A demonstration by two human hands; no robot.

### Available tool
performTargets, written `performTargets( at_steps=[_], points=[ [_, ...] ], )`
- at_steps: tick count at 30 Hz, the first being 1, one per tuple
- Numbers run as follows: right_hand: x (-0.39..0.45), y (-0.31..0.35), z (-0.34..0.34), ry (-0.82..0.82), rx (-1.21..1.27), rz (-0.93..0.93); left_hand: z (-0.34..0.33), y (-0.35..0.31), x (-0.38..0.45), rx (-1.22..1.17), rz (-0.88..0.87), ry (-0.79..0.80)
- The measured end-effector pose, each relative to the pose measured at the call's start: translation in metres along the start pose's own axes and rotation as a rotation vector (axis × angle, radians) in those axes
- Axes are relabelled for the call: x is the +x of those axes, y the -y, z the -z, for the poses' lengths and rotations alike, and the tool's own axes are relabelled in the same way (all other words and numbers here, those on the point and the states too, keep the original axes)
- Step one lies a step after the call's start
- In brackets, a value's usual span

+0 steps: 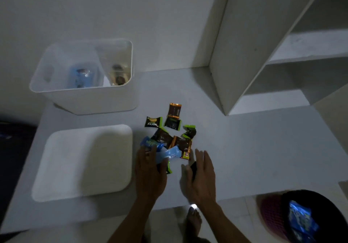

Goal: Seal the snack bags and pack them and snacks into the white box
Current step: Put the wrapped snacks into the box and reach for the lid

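Dim room, white table (244, 158) against a white wall, white shelf unit (263, 54) at the right. One white box (84, 99) at back left, two clear snack bags (82, 76) inside. One white lid (82, 161) flat in front of it. Roughly ten small snacks (170, 137) piled mid-table, count unsure in the blur. Left hand (149, 171) lies flat on the pile's near edge, fingers straight. Right hand (202, 175) beside it, fingers spread, a dark packet (194, 167) under the thumb. Dark basket (301, 218) with blue packs on the floor, right. Bare foot (194, 220) below the table edge.
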State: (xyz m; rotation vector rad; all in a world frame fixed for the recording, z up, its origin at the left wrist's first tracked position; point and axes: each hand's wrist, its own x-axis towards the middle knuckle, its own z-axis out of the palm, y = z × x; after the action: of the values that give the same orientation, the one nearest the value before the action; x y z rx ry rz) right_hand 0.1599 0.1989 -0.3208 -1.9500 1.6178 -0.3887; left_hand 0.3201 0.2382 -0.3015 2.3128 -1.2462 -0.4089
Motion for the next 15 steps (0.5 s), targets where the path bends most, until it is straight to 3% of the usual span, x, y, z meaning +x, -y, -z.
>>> performTargets(
  at_steps=[8, 15],
  points=[
    [0.052, -0.009, -0.029, -0.046, -0.162, 0.077, -0.058, 0.007, 0.019, 0.191, 0.056, -0.048],
    [0.115, -0.013, -0.023, 0.075, -0.300, 0.302, -0.066, 0.012, 0.033, 0.260, 0.110, -0.046]
  ],
)
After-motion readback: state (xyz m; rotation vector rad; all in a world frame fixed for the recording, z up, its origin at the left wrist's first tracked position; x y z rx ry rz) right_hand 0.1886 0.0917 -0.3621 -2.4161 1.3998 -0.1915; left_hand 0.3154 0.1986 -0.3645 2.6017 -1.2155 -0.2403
